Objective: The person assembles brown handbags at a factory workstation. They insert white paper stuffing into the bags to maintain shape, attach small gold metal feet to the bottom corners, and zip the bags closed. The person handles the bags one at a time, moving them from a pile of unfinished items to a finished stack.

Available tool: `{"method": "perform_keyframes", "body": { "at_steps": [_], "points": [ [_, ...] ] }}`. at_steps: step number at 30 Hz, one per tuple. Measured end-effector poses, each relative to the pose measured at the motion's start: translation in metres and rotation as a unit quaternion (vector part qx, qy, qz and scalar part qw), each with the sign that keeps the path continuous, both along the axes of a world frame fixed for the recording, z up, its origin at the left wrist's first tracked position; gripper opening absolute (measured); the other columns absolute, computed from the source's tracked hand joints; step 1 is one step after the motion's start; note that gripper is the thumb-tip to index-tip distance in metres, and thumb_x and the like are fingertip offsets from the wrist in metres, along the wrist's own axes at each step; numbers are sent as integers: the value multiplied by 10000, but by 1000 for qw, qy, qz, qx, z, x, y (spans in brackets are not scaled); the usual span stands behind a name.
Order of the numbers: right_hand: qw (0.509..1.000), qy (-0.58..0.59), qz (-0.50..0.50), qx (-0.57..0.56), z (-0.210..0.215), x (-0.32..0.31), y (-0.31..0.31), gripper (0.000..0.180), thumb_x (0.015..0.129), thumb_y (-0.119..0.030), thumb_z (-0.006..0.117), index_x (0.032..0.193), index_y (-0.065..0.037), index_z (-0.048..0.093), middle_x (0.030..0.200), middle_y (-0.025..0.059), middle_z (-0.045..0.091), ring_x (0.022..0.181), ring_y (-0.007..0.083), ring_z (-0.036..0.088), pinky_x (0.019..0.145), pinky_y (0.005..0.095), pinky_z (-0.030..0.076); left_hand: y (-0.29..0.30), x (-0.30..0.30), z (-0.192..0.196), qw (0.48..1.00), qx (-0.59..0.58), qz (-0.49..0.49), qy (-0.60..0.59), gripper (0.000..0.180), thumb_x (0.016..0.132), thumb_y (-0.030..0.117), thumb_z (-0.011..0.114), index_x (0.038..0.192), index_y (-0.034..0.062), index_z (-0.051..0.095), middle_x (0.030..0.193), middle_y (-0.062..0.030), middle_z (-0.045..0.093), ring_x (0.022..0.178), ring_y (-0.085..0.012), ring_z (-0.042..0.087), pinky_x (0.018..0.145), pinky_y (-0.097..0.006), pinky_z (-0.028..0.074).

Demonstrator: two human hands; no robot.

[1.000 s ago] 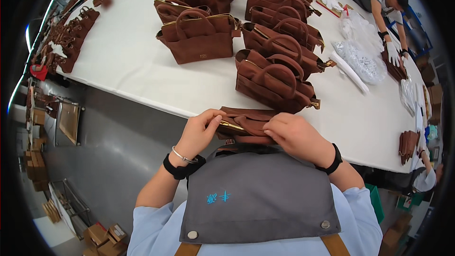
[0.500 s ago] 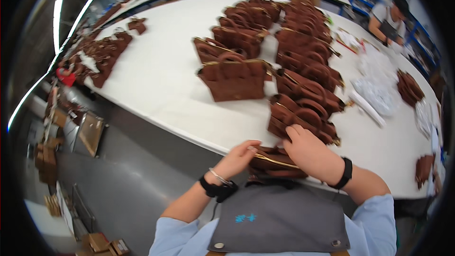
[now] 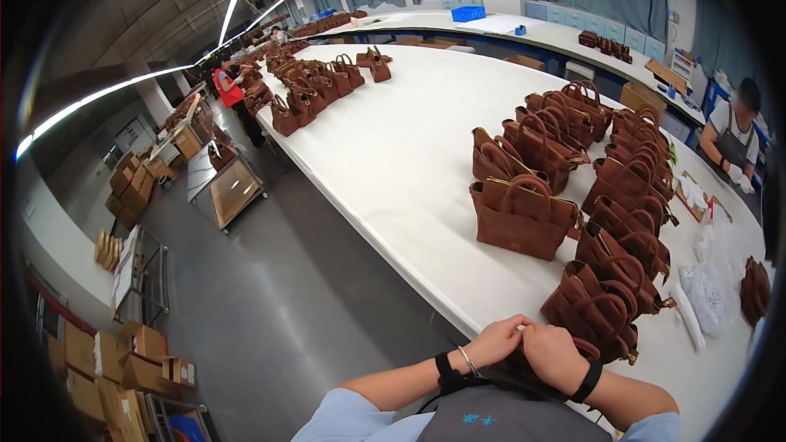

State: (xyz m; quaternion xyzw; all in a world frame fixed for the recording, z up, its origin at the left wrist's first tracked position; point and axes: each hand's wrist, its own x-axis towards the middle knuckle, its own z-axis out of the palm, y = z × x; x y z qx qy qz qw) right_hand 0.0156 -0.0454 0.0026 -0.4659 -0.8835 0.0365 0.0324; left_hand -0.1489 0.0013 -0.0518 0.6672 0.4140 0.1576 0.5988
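Note:
My left hand [image 3: 494, 344] and my right hand [image 3: 557, 358] meet at the table's near edge, close to my apron. Their fingers are closed and bent together over a brown handbag [image 3: 524, 367]. Most of that bag is hidden behind my hands and wrists, so the part they pinch does not show. Just beyond my right hand stands another brown handbag [image 3: 585, 311] with looped handles, the nearest in a long row. A separate brown handbag [image 3: 524, 225] with a gold zip stands upright to the left of that row.
The white table [image 3: 393, 147] stretches far ahead, with more bags [image 3: 315, 86] at its far left. Clear plastic wrapping [image 3: 708, 299] lies on the right. A co-worker [image 3: 737, 135] sits at the far right. A flat trolley [image 3: 237, 192] and cardboard boxes [image 3: 135, 184] stand on the floor at left.
The view has swung up and to the left. My hands, apart on either side of the gold-zipped bag before, have come together, and the zip no longer shows.

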Motion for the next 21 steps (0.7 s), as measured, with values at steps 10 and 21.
{"method": "perform_keyframes", "body": {
  "at_steps": [10, 21],
  "points": [
    [980, 150, -52, -122, 1, 12, 14, 253, 849, -179, 604, 736, 41, 658, 672, 244, 632, 648, 413, 648, 648, 500, 538, 2, 7, -11, 993, 101, 26, -57, 232, 1011, 130, 509, 1181, 23, 625, 786, -67, 681, 663, -95, 583, 619, -284, 491],
    [925, -68, -245, -282, 30, 183, -105, 215, 835, -306, 711, 841, -92, 728, 694, 145, 641, 683, 357, 628, 632, 456, 486, 7, 12, -20, 974, 175, 140, -42, 254, 986, 99, 559, 1218, 91, 662, 557, -70, 557, 494, -126, 569, 519, -275, 456]
  ]
}}
